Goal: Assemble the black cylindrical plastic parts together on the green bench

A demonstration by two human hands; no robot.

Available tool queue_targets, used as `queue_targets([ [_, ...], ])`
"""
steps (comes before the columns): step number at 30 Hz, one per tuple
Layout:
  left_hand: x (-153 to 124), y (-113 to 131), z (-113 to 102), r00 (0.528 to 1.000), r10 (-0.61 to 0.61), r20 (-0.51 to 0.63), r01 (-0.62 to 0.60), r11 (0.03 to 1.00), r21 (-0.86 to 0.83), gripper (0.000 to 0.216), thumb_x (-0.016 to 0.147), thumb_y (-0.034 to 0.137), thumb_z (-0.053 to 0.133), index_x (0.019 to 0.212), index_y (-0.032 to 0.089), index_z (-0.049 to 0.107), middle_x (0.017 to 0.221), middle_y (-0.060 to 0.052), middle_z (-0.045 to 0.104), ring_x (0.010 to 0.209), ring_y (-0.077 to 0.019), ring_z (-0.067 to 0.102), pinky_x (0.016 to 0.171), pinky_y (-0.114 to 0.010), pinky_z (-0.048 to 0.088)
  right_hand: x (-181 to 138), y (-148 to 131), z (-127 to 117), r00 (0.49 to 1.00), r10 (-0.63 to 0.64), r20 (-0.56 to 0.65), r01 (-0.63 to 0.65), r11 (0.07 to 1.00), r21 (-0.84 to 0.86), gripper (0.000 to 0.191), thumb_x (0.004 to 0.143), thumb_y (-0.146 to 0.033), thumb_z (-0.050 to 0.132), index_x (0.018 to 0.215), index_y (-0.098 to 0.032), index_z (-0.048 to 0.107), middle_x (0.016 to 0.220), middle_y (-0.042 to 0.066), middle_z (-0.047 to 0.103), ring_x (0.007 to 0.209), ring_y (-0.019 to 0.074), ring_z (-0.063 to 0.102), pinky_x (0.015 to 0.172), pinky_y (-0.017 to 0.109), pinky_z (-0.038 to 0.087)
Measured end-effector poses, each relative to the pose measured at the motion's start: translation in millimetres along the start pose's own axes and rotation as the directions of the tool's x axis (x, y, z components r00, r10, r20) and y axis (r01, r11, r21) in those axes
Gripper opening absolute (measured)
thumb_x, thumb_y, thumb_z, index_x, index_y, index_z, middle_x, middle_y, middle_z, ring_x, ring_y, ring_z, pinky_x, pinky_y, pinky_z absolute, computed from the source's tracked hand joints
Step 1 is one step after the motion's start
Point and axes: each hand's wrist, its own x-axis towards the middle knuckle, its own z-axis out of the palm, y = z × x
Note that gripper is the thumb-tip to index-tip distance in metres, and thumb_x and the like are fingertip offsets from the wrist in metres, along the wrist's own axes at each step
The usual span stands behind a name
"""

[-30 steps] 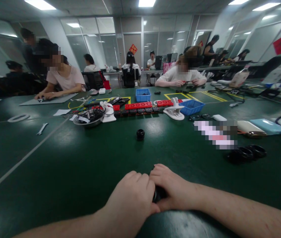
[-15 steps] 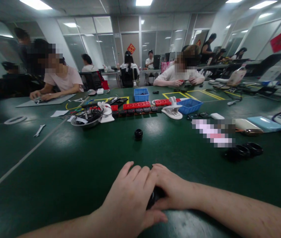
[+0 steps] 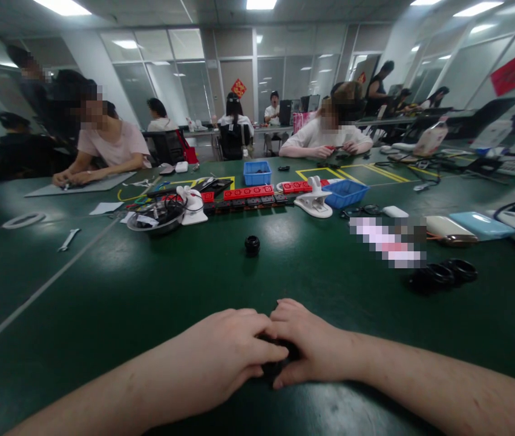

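A black rounded part (image 3: 273, 367) is mostly covered by my hands, low at the centre of the view; its kind is hard to make out. My left hand (image 3: 232, 346) is closed around it from the left, its thumb and index finger reaching across the front. From the right, my right hand (image 3: 312, 350) grips the same part, fingers curled over the far side and thumb low at the near side. Farther out stands a small black ring-like piece (image 3: 252, 244). Several larger black round parts (image 3: 439, 276) sit to the right.
Beyond lie red power strips (image 3: 249, 192), a white clamp base (image 3: 314, 198) and a blue tray (image 3: 347, 194). A metal bowl (image 3: 156, 227) of small parts and a wrench (image 3: 69, 240) are on the left. Two people work across the green table (image 3: 184, 278).
My left hand has turned and lowered, its raised fingers now folded down behind the black part and its thumb side drawn in. The right hand keeps its grip.
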Motion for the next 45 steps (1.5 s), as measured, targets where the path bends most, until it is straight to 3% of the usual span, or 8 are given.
queue_targets([
  [6,12,14,13,0.96,-0.276,-0.038,0.278,0.94,0.196,0.028,0.069,0.032,0.072,0.089,0.015,0.063,0.081,-0.005,0.063,0.074,-0.0231,0.059,0.067,-0.035,0.046,0,1,3,0.999,-0.023,-0.037,0.022,0.999,-0.027,0.034,0.067,-0.044,0.066,0.086,-0.018,0.057,0.078,0.0,0.055,0.076,0.0148,0.048,0.075,0.031,0.032],
  [13,18,19,39,0.9,-0.351,-0.258,0.419,0.86,0.292,0.034,0.07,0.045,0.067,0.071,0.011,0.062,0.066,-0.006,0.061,0.064,-0.0238,0.058,0.064,-0.04,0.047,1,3,5,0.998,-0.03,-0.048,0.027,0.998,-0.061,0.035,0.066,-0.047,0.064,0.082,-0.017,0.055,0.073,0.0,0.052,0.071,0.0141,0.045,0.074,0.031,0.033],
  [21,16,14,33,0.901,-0.32,-0.293,0.384,0.903,0.193,0.041,0.066,0.052,0.068,0.078,0.012,0.061,0.074,-0.005,0.062,0.074,-0.0244,0.057,0.087,-0.053,0.037,0,3,4,0.998,-0.033,-0.049,0.03,0.998,-0.057,0.038,0.068,-0.049,0.063,0.085,-0.017,0.056,0.074,0.001,0.054,0.072,0.0151,0.047,0.073,0.032,0.033],
  [25,10,13,12,0.953,-0.198,-0.23,0.209,0.978,0.023,0.037,0.07,0.043,0.069,0.098,0.02,0.059,0.092,-0.002,0.062,0.089,-0.0213,0.056,0.1,-0.049,0.024,0,3,4,0.998,-0.029,-0.049,0.027,0.999,-0.041,0.038,0.067,-0.045,0.066,0.092,-0.018,0.057,0.081,0.001,0.057,0.076,0.0163,0.048,0.077,0.033,0.032],
  [30,2,9,-5,0.995,-0.098,-0.035,0.094,0.989,-0.116,0.035,0.077,0.013,0.062,0.109,0.028,0.056,0.107,0.003,0.06,0.098,-0.0155,0.053,0.088,-0.029,0.039,0,2,2,0.999,-0.035,-0.028,0.034,0.999,-0.039,0.037,0.066,-0.044,0.068,0.091,-0.019,0.057,0.08,0.001,0.056,0.076,0.0155,0.048,0.074,0.03,0.032],
  [34,4,5,-4,0.995,-0.091,0.043,0.094,0.991,-0.092,0.039,0.078,0.006,0.059,0.11,0.028,0.056,0.111,0.002,0.059,0.098,-0.0161,0.053,0.085,-0.028,0.04,0,3,2,0.999,-0.035,-0.033,0.033,0.999,-0.037,0.037,0.064,-0.044,0.069,0.087,-0.018,0.057,0.078,0.0,0.056,0.075,0.0147,0.048,0.074,0.03,0.031],
  [40,8,11,4,0.981,-0.187,0.053,0.187,0.982,0.016,0.032,0.076,0.01,0.063,0.105,0.021,0.06,0.099,-0.002,0.062,0.089,-0.0197,0.055,0.077,-0.032,0.044,0,4,3,0.999,-0.032,-0.041,0.03,0.999,-0.031,0.04,0.064,-0.046,0.069,0.089,-0.018,0.058,0.081,0.001,0.058,0.076,0.0157,0.049,0.076,0.031,0.031],
  [45,10,15,18,0.972,-0.22,-0.081,0.231,0.957,0.177,0.023,0.074,0.019,0.067,0.097,0.016,0.062,0.083,-0.004,0.063,0.077,-0.0217,0.056,0.071,-0.036,0.045,-1,4,5,0.997,-0.039,-0.065,0.038,0.999,-0.022,0.04,0.064,-0.046,0.068,0.09,-0.018,0.057,0.081,0.001,0.058,0.077,0.0157,0.05,0.076,0.031,0.032],
])
